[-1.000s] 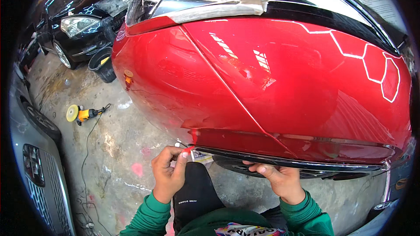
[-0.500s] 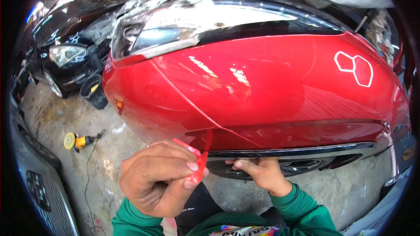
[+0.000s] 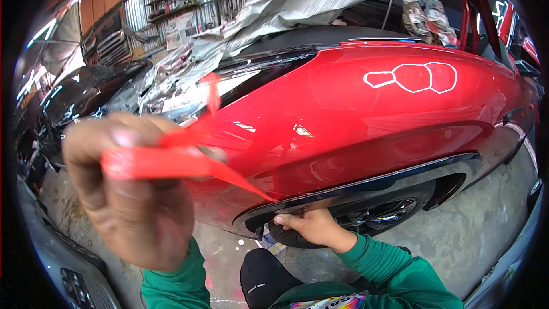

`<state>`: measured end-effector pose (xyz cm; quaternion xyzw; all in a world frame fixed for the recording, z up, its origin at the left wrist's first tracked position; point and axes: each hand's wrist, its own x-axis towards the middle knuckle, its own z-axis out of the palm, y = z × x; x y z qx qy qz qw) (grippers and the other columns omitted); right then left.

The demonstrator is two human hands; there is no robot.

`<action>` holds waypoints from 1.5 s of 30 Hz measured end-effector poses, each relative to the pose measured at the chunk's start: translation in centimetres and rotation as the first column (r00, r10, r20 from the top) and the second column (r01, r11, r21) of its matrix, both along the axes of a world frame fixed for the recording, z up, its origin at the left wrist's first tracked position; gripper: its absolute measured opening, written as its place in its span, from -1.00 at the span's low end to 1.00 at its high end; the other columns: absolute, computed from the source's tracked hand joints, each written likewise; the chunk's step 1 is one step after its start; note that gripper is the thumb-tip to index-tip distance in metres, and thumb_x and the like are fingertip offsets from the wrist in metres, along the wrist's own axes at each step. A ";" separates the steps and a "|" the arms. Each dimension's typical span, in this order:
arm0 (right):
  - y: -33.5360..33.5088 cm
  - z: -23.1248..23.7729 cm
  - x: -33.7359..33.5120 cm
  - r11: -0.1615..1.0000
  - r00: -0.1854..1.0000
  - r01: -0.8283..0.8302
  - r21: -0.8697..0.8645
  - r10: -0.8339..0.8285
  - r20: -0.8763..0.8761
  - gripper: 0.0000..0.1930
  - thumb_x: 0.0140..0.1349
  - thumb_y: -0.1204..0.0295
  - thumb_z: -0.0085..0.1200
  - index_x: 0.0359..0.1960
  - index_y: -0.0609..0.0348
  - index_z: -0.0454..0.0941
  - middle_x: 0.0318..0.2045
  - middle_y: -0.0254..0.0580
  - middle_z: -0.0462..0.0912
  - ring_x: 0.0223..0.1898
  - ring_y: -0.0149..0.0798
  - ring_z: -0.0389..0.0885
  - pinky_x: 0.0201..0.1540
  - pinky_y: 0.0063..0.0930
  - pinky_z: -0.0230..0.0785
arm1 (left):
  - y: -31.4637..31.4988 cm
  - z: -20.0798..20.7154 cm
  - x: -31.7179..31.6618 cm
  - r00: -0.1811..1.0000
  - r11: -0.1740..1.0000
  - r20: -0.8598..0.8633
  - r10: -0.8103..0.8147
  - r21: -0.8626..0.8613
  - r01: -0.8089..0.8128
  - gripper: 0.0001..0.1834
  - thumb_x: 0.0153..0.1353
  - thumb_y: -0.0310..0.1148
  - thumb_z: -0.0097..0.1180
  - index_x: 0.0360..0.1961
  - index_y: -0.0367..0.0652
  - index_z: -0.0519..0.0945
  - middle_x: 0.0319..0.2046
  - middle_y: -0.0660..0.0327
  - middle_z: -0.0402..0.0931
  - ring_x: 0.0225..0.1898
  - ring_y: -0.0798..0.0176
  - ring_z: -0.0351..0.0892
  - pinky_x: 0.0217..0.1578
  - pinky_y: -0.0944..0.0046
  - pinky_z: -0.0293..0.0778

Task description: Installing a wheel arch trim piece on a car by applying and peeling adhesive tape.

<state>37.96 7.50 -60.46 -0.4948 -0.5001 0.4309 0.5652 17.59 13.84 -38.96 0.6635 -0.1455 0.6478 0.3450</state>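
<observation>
Pinching red tape, the left hand has part free, the fender end seemingly stuck; right hand: grip unclear.

The bare left hand is up close to the camera (blurred), its fingers bent in a pinch; the bare right hand sits lower, palm partly hidden, green-sleeved forearm slanting.

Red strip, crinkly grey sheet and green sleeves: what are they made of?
The red strip looks like thin, shiny plastic tape: it bends and catches light, though blur leaves doubt. The grey sheet is probably matte paper, creased and printed. The green sleeves seem soft, dull cloth, bunched in folds.
</observation>
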 end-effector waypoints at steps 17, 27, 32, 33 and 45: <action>-0.1 -0.2 -0.1 0.997 0.999 0.048 0.067 -0.049 0.015 -0.70 0.35 0.29 0.35 -0.07 0.30 0.72 -0.31 -0.29 0.75 -0.36 -0.42 0.64 -0.28 -0.48 0.51 | -2.5 3.8 -6.1 0.989 0.991 -0.128 -0.072 0.102 0.085 -0.72 0.42 -0.38 0.18 0.02 -0.32 0.47 -0.18 0.12 0.40 -0.18 0.23 0.44 -0.22 0.24 0.47; -0.7 0.9 -0.4 0.994 0.984 -0.030 -0.102 0.012 -0.179 -0.79 0.37 0.33 0.35 -0.16 0.23 0.70 -0.35 -0.28 0.72 -0.37 -0.46 0.65 -0.29 -0.53 0.53 | -2.7 -8.9 -15.9 0.620 0.889 -0.637 -0.458 -0.342 0.306 -0.60 0.15 -0.55 0.47 0.00 -0.45 0.66 -0.32 -0.15 0.70 -0.30 -0.16 0.80 -0.24 -0.05 0.76; -1.0 1.1 -0.7 0.993 0.944 0.010 -0.120 -0.049 -0.325 -0.82 0.37 0.40 0.33 -0.19 0.28 0.69 -0.34 -0.27 0.73 -0.36 -0.44 0.65 -0.25 -0.52 0.53 | -3.1 -23.4 -10.3 0.660 0.628 -0.740 0.128 -0.455 -0.632 -0.49 0.14 -0.52 0.41 0.14 -0.34 0.60 -0.03 -0.02 0.62 -0.06 0.09 0.72 -0.06 0.12 0.65; -1.1 1.2 -0.6 0.989 0.960 -0.002 -0.147 -0.039 -0.276 -0.70 0.39 0.39 0.30 -0.05 0.45 0.65 -0.24 0.05 0.77 -0.18 -0.18 0.77 -0.09 -0.35 0.63 | -2.8 -25.3 -8.7 0.619 0.625 -0.753 0.221 -0.379 -0.683 -0.46 0.12 -0.51 0.41 0.16 -0.31 0.59 0.01 -0.03 0.59 -0.03 0.05 0.69 -0.02 0.07 0.62; -1.5 0.9 -0.6 0.987 0.969 0.030 -0.155 -0.067 -0.239 -0.74 0.39 0.37 0.31 -0.05 0.34 0.68 -0.27 -0.11 0.77 -0.24 -0.29 0.73 -0.15 -0.41 0.59 | -3.2 -20.4 1.2 0.622 0.718 -0.411 0.666 0.126 -0.685 -0.46 -0.07 -0.36 0.53 -0.02 -0.23 0.65 -0.24 0.06 0.60 -0.22 -0.04 0.58 -0.09 0.05 0.49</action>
